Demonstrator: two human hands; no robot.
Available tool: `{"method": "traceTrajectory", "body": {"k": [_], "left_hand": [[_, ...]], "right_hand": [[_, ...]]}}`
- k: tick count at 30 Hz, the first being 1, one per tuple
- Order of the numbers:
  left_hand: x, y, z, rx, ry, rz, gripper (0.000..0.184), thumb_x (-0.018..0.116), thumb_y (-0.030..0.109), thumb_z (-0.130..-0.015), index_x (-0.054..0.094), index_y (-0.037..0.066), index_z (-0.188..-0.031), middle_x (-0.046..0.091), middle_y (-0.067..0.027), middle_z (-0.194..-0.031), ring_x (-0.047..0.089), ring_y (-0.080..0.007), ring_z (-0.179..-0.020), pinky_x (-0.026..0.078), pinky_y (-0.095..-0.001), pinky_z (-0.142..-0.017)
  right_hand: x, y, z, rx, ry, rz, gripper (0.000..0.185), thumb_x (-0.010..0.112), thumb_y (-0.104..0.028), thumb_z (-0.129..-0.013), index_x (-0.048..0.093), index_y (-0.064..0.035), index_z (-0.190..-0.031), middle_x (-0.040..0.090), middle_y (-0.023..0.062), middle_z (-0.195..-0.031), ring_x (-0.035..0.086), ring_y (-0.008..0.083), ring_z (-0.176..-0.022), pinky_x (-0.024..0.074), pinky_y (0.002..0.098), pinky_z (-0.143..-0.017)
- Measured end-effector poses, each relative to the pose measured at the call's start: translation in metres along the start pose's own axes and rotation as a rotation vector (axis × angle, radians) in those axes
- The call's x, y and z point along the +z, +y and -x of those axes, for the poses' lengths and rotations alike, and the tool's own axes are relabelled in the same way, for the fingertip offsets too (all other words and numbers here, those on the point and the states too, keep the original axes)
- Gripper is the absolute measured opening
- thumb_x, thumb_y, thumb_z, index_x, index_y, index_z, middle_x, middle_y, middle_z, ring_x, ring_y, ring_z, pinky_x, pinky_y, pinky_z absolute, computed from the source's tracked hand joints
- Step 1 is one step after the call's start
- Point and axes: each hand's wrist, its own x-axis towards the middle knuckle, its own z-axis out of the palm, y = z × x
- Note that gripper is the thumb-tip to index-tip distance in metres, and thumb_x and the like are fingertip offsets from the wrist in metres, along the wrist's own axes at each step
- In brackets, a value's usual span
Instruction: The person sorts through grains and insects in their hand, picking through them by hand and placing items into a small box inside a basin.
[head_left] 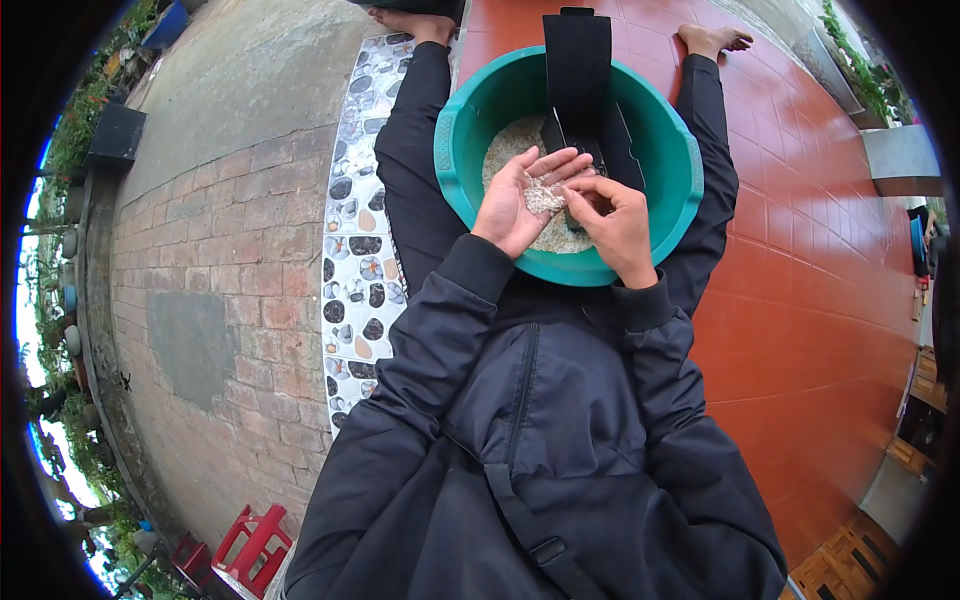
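One left hand (515,205), palm up, fingers open under one grain heap (543,196) (one right hand (612,222) pinching beside).

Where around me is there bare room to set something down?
Right: the red tiled floor looks bare between your right leg and the wooden furniture. Left: the brick paving does too, between the pebble-patterned strip and the black planter. Crowded: the green basin, with pale grains, black panel, and both hands over it.
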Motion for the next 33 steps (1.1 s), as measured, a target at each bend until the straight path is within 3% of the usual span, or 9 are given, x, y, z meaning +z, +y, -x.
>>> {"method": "traceTrajectory", "body": {"k": [3,8,16,20,22,25,33], "left_hand": [[0.001,0.001,0.001,0.011,0.040,-0.052,0.050,0.031,0.030,-0.105,0.048,-0.007,-0.134,0.052,-0.0215,-0.139,0.047,-0.0323,-0.133,0.037,-0.0418,-0.113],[0.003,0.002,0.001,-0.001,0.025,-0.021,0.050,0.031,0.028,-0.105,0.048,-0.008,-0.134,0.052,-0.0222,-0.138,0.049,-0.0335,-0.131,0.037,-0.0414,-0.114],[0.001,0.002,-0.001,0.003,0.027,-0.036,0.050,0.030,0.028,-0.104,0.048,-0.008,-0.134,0.052,-0.0219,-0.138,0.050,-0.0321,-0.130,0.037,-0.0417,-0.114],[-0.001,0.001,-0.001,0.007,0.017,-0.052,0.050,0.030,0.029,-0.104,0.048,-0.006,-0.134,0.052,-0.0196,-0.139,0.050,-0.0297,-0.129,0.038,-0.0410,-0.111],[0.003,0.002,0.002,0.003,0.020,-0.067,0.050,0.030,0.029,-0.104,0.048,-0.006,-0.135,0.052,-0.0193,-0.140,0.050,-0.0295,-0.129,0.038,-0.0411,-0.111],[0.000,0.002,0.001,-0.005,0.008,-0.072,0.051,0.030,0.030,-0.104,0.047,-0.006,-0.135,0.051,-0.0193,-0.141,0.048,-0.0295,-0.131,0.038,-0.0416,-0.111],[-0.005,0.001,-0.001,0.008,-0.016,-0.077,0.052,0.029,0.031,-0.104,0.046,-0.007,-0.135,0.051,-0.0200,-0.140,0.044,-0.0316,-0.135,0.036,-0.0420,-0.112]], "right_hand": [[-0.008,-0.006,-0.003,0.062,0.083,-0.191,0.011,0.070,-0.007,-0.088,0.071,0.0032,-0.093,0.068,-0.0002,-0.077,0.056,0.0015,-0.066,0.0434,0.0178,-0.059],[-0.045,0.005,-0.021,0.034,0.156,0.247,0.015,0.072,-0.012,-0.087,0.069,0.0032,-0.088,0.059,-0.0020,-0.063,0.048,0.0012,-0.057,0.0370,0.0198,-0.051],[-0.028,-0.012,-0.013,-0.027,0.163,0.093,0.013,0.070,-0.010,-0.089,0.068,0.0021,-0.086,0.056,-0.0034,-0.064,0.046,0.0017,-0.058,0.0366,0.0201,-0.053],[-0.005,-0.023,-0.006,-0.119,0.066,0.157,0.009,0.071,-0.007,-0.084,0.069,0.0005,-0.088,0.062,0.0026,-0.070,0.054,0.0078,-0.059,0.0427,0.0228,-0.054],[0.004,-0.026,-0.005,-0.235,0.005,0.330,0.011,0.071,-0.008,-0.080,0.070,-0.0026,-0.089,0.064,0.0061,-0.076,0.062,0.0162,-0.061,0.0479,0.0275,-0.057],[0.012,-0.022,-0.004,-0.274,-0.003,0.490,0.012,0.071,-0.011,-0.078,0.071,-0.0055,-0.089,0.066,0.0063,-0.079,0.065,0.0212,-0.065,0.0509,0.0314,-0.059],[0.015,-0.010,-0.005,-0.354,0.023,0.538,0.012,0.070,-0.013,-0.079,0.071,-0.0072,-0.089,0.068,0.0068,-0.083,0.067,0.0258,-0.070,0.0520,0.0342,-0.062]]}}
